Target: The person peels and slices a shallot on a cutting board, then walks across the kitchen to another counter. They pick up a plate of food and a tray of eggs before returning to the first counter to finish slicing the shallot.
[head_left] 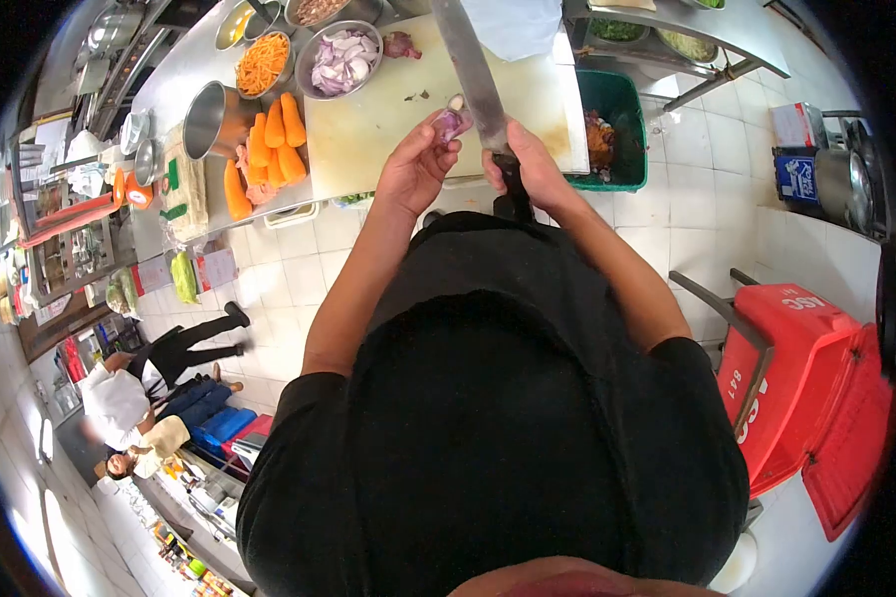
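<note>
My left hand (420, 167) pinches a purple-skinned onion (449, 126) with a pale end, held over the front of the cutting board (378, 124). Beside it, my right hand (530, 171) is wrapped round the dark handle of a large knife (471, 75). The wide blade points away from me over the board, close to the onion. At the board's far left stands a metal bowl (315, 88) of cut onion pieces (344, 60). Another dark red onion (400, 45) lies just right of that bowl. Small dark scraps rest mid-board.
Peeled carrots (277, 139), a steel pot (205, 119) and a bowl of shredded carrot (262, 64) stand left of the board. A green bin (631, 134) with scraps is at its right. A red bin (791, 348) stands behind right. Two people (119, 408) are at left.
</note>
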The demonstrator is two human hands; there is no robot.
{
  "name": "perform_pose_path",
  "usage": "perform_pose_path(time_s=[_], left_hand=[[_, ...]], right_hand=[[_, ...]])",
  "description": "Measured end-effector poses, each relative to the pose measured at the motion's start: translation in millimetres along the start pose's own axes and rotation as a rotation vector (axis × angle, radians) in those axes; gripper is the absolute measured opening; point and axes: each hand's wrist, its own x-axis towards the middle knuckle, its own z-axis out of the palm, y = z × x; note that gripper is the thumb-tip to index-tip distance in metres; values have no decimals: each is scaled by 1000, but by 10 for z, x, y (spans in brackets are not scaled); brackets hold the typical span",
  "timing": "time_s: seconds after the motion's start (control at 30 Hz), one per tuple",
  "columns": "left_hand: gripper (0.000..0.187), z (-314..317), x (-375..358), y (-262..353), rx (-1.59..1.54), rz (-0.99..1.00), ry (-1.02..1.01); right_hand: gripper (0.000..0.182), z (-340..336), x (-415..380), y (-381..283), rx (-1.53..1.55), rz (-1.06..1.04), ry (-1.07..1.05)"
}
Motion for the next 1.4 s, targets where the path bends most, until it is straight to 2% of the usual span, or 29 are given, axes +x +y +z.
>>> perform_pose_path(time_s=[0.37, 0.57, 0.77, 0.97, 1.13, 1.27, 1.4], left_hand=[[53, 213, -140, 39, 28, 24, -28], [46, 171, -226, 28, 217, 44, 62], [42, 88, -286, -51, 321, 44, 76], [42, 62, -268, -154, 281, 7, 99], [43, -12, -303, -189, 216, -49, 46], [44, 51, -259, -161, 215, 6, 67], [47, 107, -200, -167, 257, 39, 85]], right_hand=[[70, 139, 139, 18, -139, -55, -22], [59, 184, 175, -48, -141, 81, 28], [59, 223, 194, -356, -117, 369, 68], [63, 120, 159, -296, -271, 264, 34], [65, -93, 189, -215, -239, 308, 113], [65, -118, 91, -241, -179, 300, 165], [59, -35, 25, -190, -228, 277, 65]])
